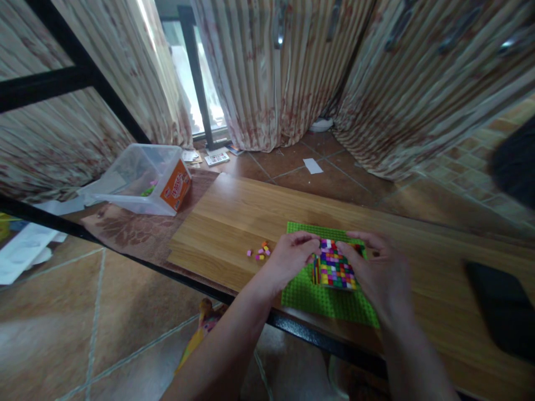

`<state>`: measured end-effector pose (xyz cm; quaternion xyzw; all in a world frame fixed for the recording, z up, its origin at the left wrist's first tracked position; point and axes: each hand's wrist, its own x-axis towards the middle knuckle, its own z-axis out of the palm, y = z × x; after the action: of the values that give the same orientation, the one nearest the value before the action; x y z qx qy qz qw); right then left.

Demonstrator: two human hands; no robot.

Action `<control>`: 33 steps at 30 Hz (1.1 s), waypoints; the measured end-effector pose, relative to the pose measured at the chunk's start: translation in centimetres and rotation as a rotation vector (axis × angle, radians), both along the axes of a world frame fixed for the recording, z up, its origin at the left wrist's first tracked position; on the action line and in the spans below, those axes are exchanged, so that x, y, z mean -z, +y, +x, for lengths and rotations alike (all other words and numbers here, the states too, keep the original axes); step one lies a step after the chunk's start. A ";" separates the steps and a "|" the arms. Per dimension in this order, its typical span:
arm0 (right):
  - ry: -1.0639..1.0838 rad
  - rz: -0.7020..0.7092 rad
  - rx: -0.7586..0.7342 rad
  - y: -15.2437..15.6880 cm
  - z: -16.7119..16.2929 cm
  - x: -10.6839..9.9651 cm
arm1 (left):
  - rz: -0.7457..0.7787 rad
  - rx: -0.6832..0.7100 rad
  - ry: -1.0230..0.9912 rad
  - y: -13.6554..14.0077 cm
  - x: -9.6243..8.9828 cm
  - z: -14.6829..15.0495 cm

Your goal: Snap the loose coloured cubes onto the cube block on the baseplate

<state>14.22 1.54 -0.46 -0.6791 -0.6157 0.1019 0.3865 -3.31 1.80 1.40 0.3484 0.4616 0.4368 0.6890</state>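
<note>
A small block built of many-coloured toy bricks (336, 268) sits on a green studded baseplate (298, 298). Its top is a patchwork of small squares, and stacked layers show on its left side. My left hand (295, 253) is closed at the block's far left corner, thumb and fingertips against it. On the opposite side, my right hand (378, 273) grips the block, its thumb on the top near the far right corner and its fingers bent around the far edge. The hands hide parts of both sides. Several loose little bricks (261, 252) lie left of the baseplate.
The wooden board (225, 223) lies on a long table with a brown cloth (125, 228). A clear plastic bin (142, 178) with an orange label stands at the left end. A dark flat object (501, 306) lies at the right. Curtains hang behind.
</note>
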 end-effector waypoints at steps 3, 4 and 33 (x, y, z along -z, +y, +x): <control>0.032 -0.013 -0.031 0.2 0.2 0.3 | -0.006 0.003 0.000 0.0 0.1 0.0; 0.055 -0.021 -0.042 0.2 0.2 0.4 | -0.005 0.003 0.000 0.0 0.1 0.0; 0.269 -0.109 -0.125 -0.3 -0.4 0.2 | -0.028 -0.147 -0.163 0.1 0.6 -0.1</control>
<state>13.86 1.22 -0.68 -0.6395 -0.5930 0.2493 0.4210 -3.42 1.91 0.83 0.2673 0.4344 0.5066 0.6951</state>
